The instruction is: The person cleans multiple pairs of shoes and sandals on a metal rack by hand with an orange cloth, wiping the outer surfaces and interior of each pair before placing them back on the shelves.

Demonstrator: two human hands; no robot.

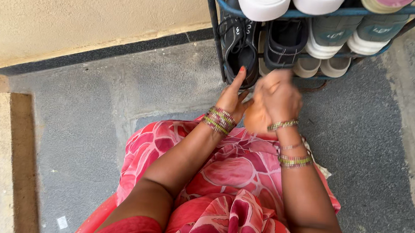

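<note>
My left hand [232, 97] reaches forward with its fingers apart, and a red-nailed fingertip touches the toe of a black lace-up shoe [238, 42]. That shoe stands on the lower shelf of a blue metal shoe rack [218, 38]. My right hand [278, 95] is blurred, with its fingers curled, right beside the left hand and just below a second black shoe [283, 41]. Whether it holds anything is unclear. Both wrists carry several bangles. A red and pink patterned garment covers my lap below the hands.
The rack also holds white-soled shoes [263, 1] on top, grey-green sneakers [332, 35] and beige shoes [320, 66] on the right. A beige wall [78, 7] with a dark skirting strip runs behind. A low concrete kerb [12, 155] lies at left on the grey floor.
</note>
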